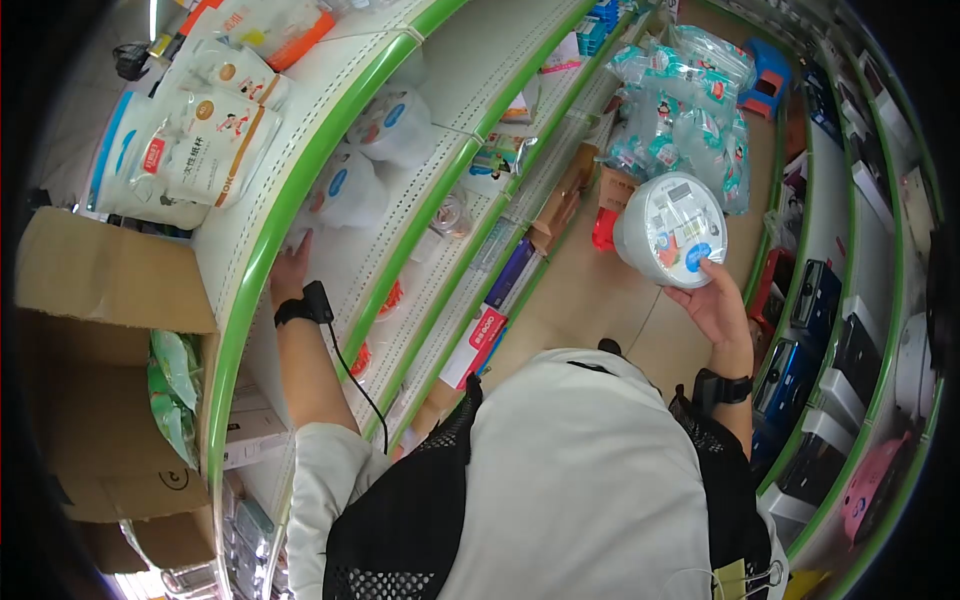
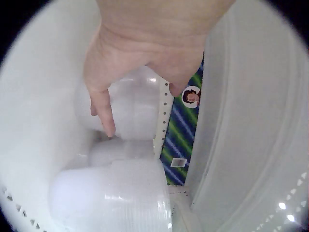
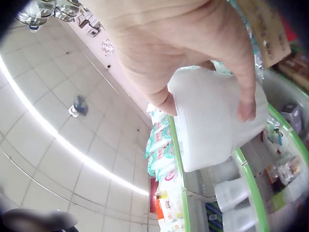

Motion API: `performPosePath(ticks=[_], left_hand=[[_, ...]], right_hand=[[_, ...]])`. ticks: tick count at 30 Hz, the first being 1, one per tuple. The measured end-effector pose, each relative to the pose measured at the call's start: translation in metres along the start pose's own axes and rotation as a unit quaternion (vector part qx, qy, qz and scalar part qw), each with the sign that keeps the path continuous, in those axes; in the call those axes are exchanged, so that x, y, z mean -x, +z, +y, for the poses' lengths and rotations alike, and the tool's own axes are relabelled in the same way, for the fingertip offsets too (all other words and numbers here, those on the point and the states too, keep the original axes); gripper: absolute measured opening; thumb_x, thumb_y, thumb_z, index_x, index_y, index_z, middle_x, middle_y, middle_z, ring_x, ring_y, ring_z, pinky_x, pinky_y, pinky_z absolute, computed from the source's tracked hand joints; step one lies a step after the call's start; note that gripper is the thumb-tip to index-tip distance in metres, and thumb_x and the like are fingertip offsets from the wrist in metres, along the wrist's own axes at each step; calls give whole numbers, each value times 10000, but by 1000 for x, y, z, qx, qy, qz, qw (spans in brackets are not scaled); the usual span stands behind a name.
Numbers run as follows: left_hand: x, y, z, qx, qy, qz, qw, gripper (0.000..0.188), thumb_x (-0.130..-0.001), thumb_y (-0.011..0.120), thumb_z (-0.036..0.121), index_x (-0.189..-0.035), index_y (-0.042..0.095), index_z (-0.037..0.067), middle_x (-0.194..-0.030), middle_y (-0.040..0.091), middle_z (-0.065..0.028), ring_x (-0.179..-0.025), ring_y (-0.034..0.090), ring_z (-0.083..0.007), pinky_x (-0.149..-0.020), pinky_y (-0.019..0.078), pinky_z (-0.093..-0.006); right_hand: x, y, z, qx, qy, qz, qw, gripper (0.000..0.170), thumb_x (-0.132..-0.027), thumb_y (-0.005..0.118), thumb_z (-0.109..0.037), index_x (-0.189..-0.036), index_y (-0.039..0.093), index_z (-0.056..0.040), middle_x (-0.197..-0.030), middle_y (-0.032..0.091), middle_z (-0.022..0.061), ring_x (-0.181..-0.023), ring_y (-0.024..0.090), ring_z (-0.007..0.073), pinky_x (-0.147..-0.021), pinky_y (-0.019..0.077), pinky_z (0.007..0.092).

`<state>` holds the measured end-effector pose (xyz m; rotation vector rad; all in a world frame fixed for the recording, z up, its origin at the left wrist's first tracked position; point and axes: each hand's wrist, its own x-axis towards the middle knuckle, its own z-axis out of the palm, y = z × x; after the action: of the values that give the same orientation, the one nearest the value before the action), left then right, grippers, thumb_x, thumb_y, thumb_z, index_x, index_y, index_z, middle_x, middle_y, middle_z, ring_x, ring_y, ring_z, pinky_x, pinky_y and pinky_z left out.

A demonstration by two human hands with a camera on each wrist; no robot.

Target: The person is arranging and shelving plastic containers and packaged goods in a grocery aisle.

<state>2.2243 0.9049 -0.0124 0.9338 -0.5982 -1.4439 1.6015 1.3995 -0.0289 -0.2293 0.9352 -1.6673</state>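
Observation:
My right hand (image 1: 715,305) holds a film-wrapped stack of clear plastic bowls (image 1: 672,230) over the aisle, its labelled end facing up. In the right wrist view, the thumb and fingers (image 3: 247,108) span the whitish side of this stack. My left hand (image 1: 291,265) reaches into the shelf at left, beside more wrapped bowl stacks (image 1: 350,187). The left wrist view has its fingers (image 2: 105,113) extended and spread over one translucent stack (image 2: 137,104), a gap showing between thumb and stack. Another stack (image 2: 111,195) lies nearer the camera there.
Green-edged shelves (image 1: 262,235) run along the left, with paper-cup packs (image 1: 215,140) on top and an opened carton (image 1: 110,400) beside them. Bagged teal-printed packs (image 1: 690,120) are piled on the aisle floor (image 1: 590,300). Boxed goods (image 1: 785,375) line the right-hand shelves.

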Motion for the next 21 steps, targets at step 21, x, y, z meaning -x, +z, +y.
performPosePath(ticks=[21], left_hand=[[182, -87, 52, -151, -8, -99, 984, 642, -913, 564, -51, -1509, 363, 77, -1433, 514, -176, -1267, 590, -348, -1001, 565, -551]], right_hand=[[-32, 159, 99, 5, 15, -59, 998, 534, -972, 646, -266, -1422, 507, -15, -1323, 651, 148, -1120, 684, 285, -902, 605, 442]])
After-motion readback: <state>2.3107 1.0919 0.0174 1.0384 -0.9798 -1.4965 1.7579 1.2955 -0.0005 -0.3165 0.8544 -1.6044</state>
